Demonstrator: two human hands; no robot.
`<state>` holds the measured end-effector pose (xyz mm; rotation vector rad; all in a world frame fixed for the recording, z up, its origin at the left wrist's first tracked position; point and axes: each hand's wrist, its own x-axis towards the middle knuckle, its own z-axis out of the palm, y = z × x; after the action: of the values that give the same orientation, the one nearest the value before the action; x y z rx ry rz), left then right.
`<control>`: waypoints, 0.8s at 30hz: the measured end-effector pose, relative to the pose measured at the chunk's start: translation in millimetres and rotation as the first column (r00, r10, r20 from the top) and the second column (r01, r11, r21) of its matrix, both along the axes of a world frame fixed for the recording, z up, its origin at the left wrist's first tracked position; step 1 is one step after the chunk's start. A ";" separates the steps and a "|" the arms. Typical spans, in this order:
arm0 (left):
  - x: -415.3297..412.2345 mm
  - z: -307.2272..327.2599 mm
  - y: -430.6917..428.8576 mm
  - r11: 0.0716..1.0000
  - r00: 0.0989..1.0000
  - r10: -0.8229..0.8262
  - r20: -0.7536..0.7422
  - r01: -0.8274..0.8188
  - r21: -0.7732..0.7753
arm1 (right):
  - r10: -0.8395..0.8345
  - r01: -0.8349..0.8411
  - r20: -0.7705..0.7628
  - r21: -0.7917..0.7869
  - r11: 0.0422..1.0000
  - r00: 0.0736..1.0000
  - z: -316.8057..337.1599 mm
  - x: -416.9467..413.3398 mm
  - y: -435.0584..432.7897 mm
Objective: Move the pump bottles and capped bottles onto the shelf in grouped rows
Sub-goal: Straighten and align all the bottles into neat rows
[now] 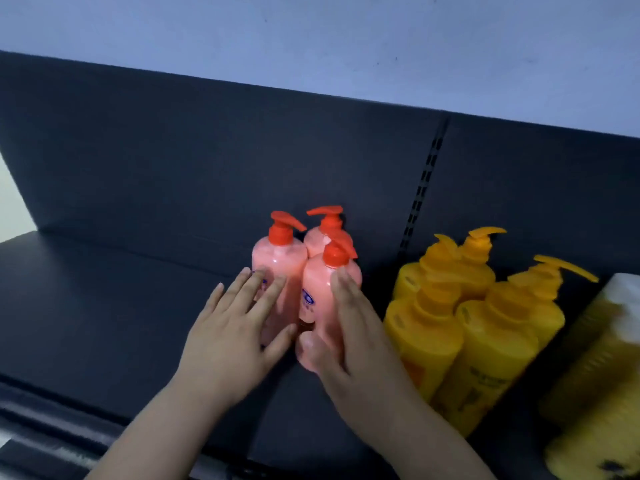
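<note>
Three pink pump bottles with red pumps stand grouped on the dark shelf (104,306): a left one (277,261), a rear one (320,237) and a front one (318,289). My left hand (232,337) lies flat with straight fingers against the left pink bottle. My right hand (346,327) holds the front pink bottle, fingers along its right side and thumb across its lower front. To the right stand several yellow pump bottles (485,323) in a tight group.
At the far right edge stand pale yellow bottles with white caps (602,358), blurred. A slotted upright (420,195) splits the dark back panel. The shelf's metal front rail (52,434) runs along the bottom left.
</note>
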<state>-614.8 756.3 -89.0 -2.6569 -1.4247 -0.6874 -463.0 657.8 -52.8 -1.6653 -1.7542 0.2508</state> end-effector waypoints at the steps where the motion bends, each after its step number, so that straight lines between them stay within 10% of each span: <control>1: -6.4 1.7 12.1 1.000 1.000 -0.015 -0.001 0.015 0.012 | -0.060 0.060 0.011 -0.005 0.998 0.998 1.4 -2.9 6.6; 8: -32.7 13.2 77.0 0.986 0.986 -0.163 0.033 0.162 0.037 | -0.398 0.395 -0.001 0.127 0.910 0.917 -0.6 -28.2 33.8; 13: -12.4 36.2 117.3 0.893 0.914 -0.333 0.232 0.384 -0.234 | -0.587 0.596 -0.105 0.116 0.794 0.802 -11.2 -31.5 55.9; 24: 10.3 29.6 146.5 0.822 0.842 -0.396 0.367 0.503 -0.268 | -0.632 0.643 -0.156 0.029 0.766 0.759 -23.4 -7.8 111.6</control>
<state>-604.5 902.8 -59.4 -3.3635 -1.0309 -0.9845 -470.8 769.4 -76.2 -2.0222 -0.9865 -0.0271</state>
